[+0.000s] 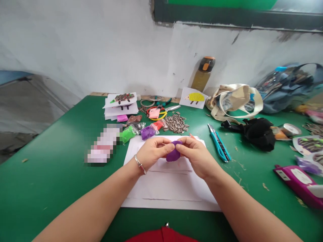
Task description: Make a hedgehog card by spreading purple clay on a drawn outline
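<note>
A flattened piece of purple modelling clay point(174, 154) is pinched between both hands, above the white paper sheets point(166, 188). My left hand point(153, 151), with a silver bracelet at its wrist, grips the left edge of the clay with thumb and fingers. On the other edge, my right hand point(193, 153) pinches it the same way. Just beyond the hands lie a bagged lump of purple clay point(148, 132), a green one point(128, 133) and a red one point(158, 125). A heap of striped sunflower seeds point(176, 123) is spread behind them.
Right of the paper lies a blue utility knife point(219, 143), blade out. Scissors point(171, 108), seed-decorated cards point(121, 101) and a yellow hedgehog picture point(193, 98) stand further back. A bottle point(203, 74) leans on the wall. A cream bag point(232, 101), black cloth point(259, 134) and magenta case point(300, 186) occupy the right.
</note>
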Motion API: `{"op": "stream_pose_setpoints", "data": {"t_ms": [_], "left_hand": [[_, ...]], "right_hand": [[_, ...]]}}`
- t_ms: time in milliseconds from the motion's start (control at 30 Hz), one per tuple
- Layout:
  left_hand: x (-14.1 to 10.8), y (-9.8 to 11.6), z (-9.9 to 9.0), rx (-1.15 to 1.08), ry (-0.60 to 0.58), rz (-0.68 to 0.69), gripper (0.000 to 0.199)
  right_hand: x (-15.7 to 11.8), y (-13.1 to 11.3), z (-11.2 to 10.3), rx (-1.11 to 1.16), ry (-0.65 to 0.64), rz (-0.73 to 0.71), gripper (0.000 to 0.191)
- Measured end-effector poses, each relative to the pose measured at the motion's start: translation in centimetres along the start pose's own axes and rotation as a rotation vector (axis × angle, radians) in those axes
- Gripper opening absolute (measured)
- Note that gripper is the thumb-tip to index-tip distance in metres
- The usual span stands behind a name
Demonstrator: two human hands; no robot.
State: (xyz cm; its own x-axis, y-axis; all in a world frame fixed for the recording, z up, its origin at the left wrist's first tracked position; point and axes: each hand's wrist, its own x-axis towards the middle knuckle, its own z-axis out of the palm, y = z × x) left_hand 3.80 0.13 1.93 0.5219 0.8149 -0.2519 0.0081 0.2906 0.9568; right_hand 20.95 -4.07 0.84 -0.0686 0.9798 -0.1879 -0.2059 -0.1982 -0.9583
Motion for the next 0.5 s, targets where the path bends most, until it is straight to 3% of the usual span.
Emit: {"op": "stream_pose_setpoints", "data": {"t_ms": [100,267,500], "left_hand": [[0.07,-0.10,-0.06,-0.021,0.026,-0.049,0.063],[0.30,-0.27,-0.26,0.024,-0.017,-0.001,0.032],[0.40,-0.17,-0.51,0.126,0.016,0.056,0.027]], "right_hand": [[0.07,0.20,0.06,0.042,0.010,-0.030,0.016],[0.13,0.43,0.12,0.007,0.021,-0.043,0.016],[0.20,0.23,-0.26,0.015,-0.058,0.037,0.025]]}}
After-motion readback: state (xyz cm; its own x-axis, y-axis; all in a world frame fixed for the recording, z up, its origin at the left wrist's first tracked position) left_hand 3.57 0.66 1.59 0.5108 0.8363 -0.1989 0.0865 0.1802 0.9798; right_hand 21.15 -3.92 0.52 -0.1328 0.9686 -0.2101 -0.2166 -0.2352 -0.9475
